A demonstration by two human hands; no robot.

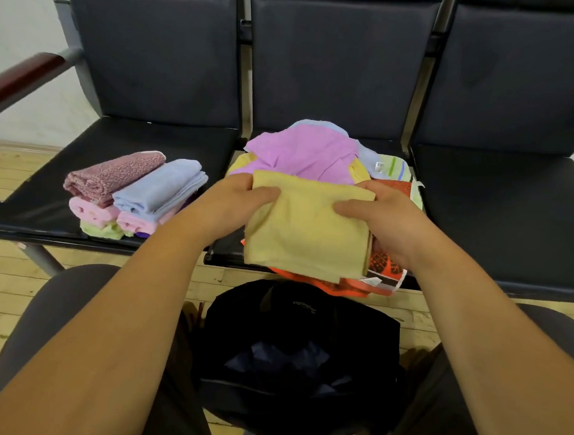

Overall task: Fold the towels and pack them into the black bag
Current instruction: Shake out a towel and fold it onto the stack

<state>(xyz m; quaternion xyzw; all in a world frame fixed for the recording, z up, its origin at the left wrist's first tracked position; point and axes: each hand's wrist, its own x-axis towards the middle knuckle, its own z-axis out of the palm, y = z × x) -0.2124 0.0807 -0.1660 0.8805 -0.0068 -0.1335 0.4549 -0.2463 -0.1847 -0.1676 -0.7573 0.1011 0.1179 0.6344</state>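
We are gripping one yellow towel point(306, 232) — left hand point(235, 199) and right hand point(381, 218) each pinching an upper corner — near one black bag point(298, 355).

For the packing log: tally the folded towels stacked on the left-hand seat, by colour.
Mauve towel: 1
Light blue towel: 1
Pink towels: 2
Green towel: 1
Purple towel: 1, only an edge shows
Total: 6
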